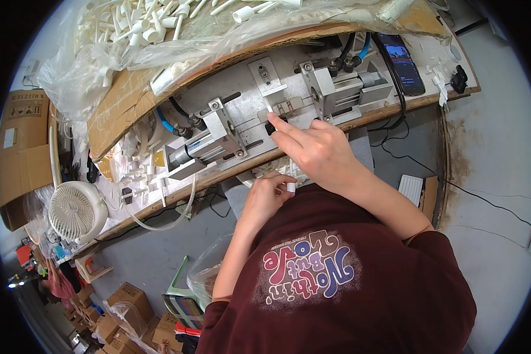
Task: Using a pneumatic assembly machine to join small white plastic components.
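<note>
Evidently, the left hand [263, 198] has its fingers closed around a small white ribbed plastic cap [291, 187], held close to the body, below the front edge of the counter [366, 121]. Higher up, the right hand [320, 151] reaches over that wooden edge, its fingertips at the lower end of a slim white plastic stick [269, 105]; whether they grip it or only touch it, I cannot tell. The stick stands at the middle of the metal fixture, just below a silver metal bracket [267, 76].

On either side sit two silver metal cylinder blocks, the left one [211, 141] and the right one [342, 93], each with black and blue hoses. Further out, a black smartphone [400, 64] with a lit screen lies right of the fixture. Beyond, a heap of white plastic parts [150, 26] rests on clear plastic sheeting. At far left stands a round white fan [76, 211].
</note>
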